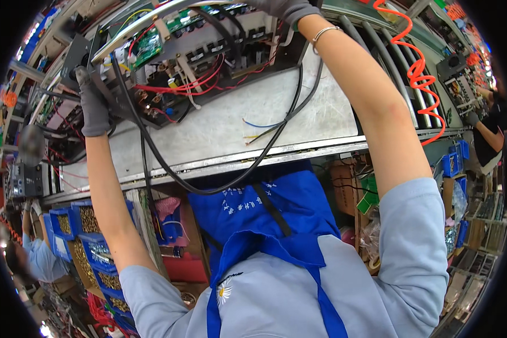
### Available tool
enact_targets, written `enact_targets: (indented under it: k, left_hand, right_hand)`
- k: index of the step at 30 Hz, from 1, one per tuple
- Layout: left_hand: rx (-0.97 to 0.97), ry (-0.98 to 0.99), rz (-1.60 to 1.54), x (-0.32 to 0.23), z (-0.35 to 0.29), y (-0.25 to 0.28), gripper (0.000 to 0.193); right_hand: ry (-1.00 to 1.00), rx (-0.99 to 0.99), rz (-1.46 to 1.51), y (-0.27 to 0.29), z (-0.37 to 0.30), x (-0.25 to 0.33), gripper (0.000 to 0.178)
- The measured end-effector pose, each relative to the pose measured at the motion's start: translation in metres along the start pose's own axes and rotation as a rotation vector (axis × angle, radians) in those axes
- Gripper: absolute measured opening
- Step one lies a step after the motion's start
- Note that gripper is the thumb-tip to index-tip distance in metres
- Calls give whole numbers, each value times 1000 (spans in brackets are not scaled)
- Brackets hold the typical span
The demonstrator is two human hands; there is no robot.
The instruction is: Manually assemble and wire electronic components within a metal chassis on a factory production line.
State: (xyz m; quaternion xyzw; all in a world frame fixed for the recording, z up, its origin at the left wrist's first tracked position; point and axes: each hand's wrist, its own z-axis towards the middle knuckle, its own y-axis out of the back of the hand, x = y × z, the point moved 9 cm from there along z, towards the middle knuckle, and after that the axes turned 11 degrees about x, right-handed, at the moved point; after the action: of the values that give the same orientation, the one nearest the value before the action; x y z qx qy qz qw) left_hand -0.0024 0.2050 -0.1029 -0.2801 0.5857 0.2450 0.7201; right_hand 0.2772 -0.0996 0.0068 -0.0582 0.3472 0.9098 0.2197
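An open electrical unit [200,53] with a dark casing stands on the metal bench at the top of the view. Green circuit boards [147,48], red wires [177,88] and black components show inside it. My left hand [94,104], in a grey glove, is closed on the left end of the casing, thumb up; its other fingers are mostly hidden. My right hand [287,10], also gloved, lies at the unit's far right edge, its fingers partly cut off by the picture's top. A thick black cable [158,149] loops from the unit over the bench's front edge.
Bare blue and yellow wire ends [259,125] lie on the metal bench [327,115]. A red coiled hose [417,67] hangs over rollers [391,59] on the right. Blue bins [90,219] of small parts stand at lower left. Co-workers [487,132] are at both sides.
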Motion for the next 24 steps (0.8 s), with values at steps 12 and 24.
enact_targets:
  k: [12, 24]
  left_hand:
    - [-66, 489, 506, 102, -281, -136, 42]
    - [-176, 403, 20, 170, -180, -103, 41]
  right_hand:
    - [70, -54, 28, 10, -3, -14, 42]
    - [80, 61, 121, -7, 3, -15, 40]
